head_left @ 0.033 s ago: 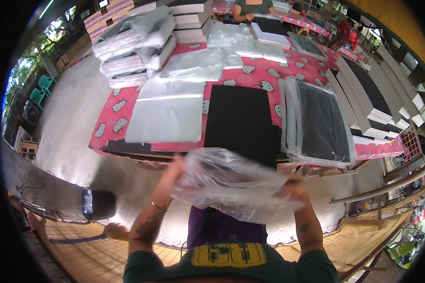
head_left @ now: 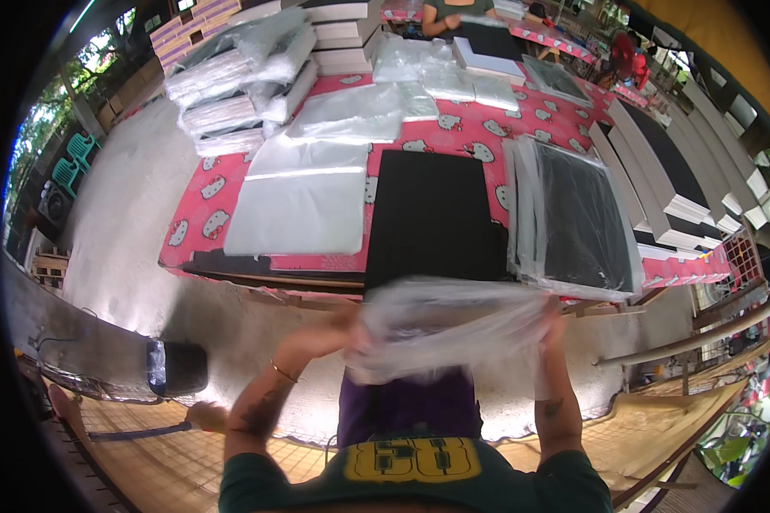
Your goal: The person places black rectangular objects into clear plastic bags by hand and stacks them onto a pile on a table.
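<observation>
A clear plastic bag is stretched between my two hands at the near edge of the table, blurred by motion. My left hand grips its left end, and my right hand has the right end; the fingers are smeared. Just beyond the bag lie flat black sheets or boards, their near edge partly covered by it. Left of these rests a stack of flat clear bags. To the right, several black boards in clear plastic are piled up.
Plastic-wrapped stacks stand at the far left of the pink patterned table. Thick white-edged stacks with black tops line the right side. Across the table, a person handles a black board. A dark bin stands on the floor.
The bag has moved right and slightly away from me, drawn out flatter. My left hand has shifted right with it, and my right hand has moved a little right.
</observation>
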The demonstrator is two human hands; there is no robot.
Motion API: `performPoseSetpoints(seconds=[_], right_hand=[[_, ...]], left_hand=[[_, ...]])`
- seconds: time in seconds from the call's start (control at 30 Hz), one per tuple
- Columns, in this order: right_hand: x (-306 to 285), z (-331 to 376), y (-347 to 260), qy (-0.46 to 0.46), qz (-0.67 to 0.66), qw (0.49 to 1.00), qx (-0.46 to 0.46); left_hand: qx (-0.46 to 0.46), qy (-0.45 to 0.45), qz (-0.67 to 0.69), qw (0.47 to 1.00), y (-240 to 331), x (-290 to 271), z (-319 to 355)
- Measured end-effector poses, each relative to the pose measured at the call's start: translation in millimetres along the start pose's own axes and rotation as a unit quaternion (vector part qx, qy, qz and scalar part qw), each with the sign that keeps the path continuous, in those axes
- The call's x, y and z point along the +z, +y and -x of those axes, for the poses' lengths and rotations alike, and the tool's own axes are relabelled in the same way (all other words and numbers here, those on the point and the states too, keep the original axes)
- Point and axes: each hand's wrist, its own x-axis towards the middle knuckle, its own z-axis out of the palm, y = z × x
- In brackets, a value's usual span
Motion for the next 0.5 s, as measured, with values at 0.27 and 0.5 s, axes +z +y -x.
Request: performPoseSetpoints(seconds=[0.27,0.5], right_hand=[[25.4,-12.7,-0.5,-0.048,0.038,0.969,0.24],[56.0,6.2,18.8,-0.16,0.049,0.918,0.36]], left_hand=[[0.15,0.158,0.131,0.967,-44.0,-15.7,15.6],[0.261,0.048,0.187,0.946,-18.1,0.9,7.0]])
